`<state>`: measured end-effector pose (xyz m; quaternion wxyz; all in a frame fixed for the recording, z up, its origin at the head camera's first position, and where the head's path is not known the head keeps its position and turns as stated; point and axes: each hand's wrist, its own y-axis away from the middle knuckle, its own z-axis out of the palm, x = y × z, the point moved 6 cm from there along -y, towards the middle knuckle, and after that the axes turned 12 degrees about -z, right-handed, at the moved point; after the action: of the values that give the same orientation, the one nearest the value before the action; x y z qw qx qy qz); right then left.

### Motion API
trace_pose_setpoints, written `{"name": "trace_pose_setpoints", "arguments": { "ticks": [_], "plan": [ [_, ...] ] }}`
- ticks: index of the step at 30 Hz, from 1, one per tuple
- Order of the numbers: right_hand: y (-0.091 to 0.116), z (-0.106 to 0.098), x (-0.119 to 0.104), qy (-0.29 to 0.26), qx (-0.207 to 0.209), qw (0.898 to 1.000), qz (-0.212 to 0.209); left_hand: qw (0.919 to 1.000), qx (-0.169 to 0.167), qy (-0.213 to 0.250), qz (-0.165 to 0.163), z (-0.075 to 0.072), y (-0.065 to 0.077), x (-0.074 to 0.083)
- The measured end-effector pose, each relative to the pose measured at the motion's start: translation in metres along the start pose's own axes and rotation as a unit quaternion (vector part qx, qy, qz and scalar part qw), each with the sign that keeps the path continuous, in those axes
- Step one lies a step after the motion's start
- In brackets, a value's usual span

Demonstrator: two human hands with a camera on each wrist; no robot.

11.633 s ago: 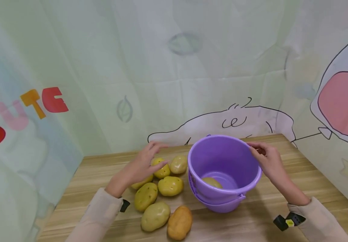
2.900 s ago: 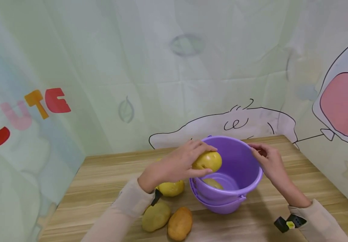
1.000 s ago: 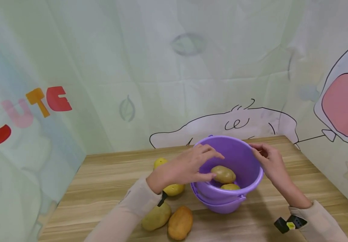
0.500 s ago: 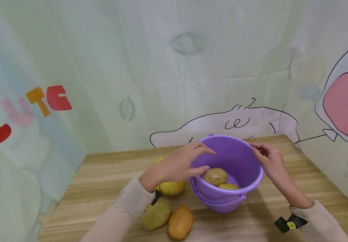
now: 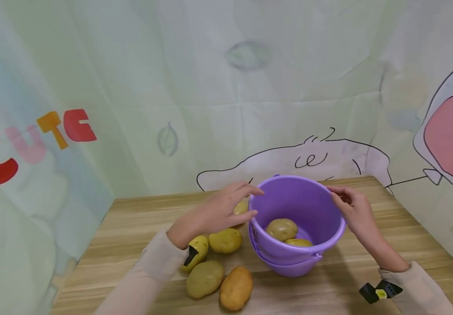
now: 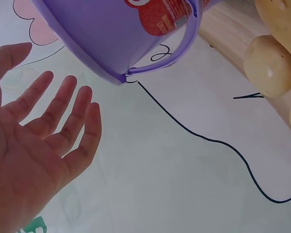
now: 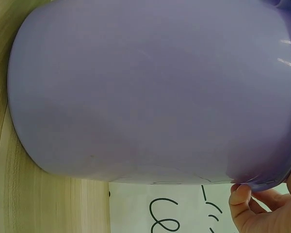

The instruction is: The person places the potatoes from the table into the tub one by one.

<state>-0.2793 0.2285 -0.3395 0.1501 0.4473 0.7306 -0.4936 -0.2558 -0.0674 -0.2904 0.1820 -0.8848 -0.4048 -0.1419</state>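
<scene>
A purple bucket (image 5: 295,258) stands upright on the table, with two potatoes visible inside: a tan potato (image 5: 282,229) and a yellow potato (image 5: 299,242). My right hand (image 5: 354,212) pinches its right rim between thumb and fingers; the right wrist view shows the bucket wall (image 7: 145,97) filling most of the picture. Just outside the left rim, my left hand (image 5: 218,212) holds nothing, its fingers spread, as the left wrist view confirms. A pale potato (image 5: 241,208) lies partly hidden behind that hand. Below it sits another yellow potato (image 5: 225,240).
More potatoes lie left of the bucket: a yellow-green potato (image 5: 198,251) partly behind the left wrist, an olive potato (image 5: 205,280) and an orange-brown potato (image 5: 236,288). A printed curtain (image 5: 194,87) hangs behind the wooden table (image 5: 139,227).
My left hand held a yellow potato over the bucket, then let go inside. Since then it has drawn back left past the rim. The right hand has kept its grip on the rim.
</scene>
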Motion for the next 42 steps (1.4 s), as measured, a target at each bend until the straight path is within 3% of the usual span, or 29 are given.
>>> {"name": "trace_pose_setpoints", "arguments": {
  "ticks": [9,21,42],
  "plan": [
    [0.000,0.000,0.000,0.004,-0.001,1.000,0.000,0.9993,0.005,-0.011,-0.035,-0.005,0.013,-0.016],
    [0.001,-0.001,0.001,0.007,-0.002,1.000,0.000,0.9979,0.010,-0.030,-0.056,-0.004,0.032,-0.034],
    [0.000,-0.001,0.000,0.002,-0.006,1.000,0.007,0.9943,0.011,-0.051,-0.093,0.009,0.067,-0.068]
  ]
}}
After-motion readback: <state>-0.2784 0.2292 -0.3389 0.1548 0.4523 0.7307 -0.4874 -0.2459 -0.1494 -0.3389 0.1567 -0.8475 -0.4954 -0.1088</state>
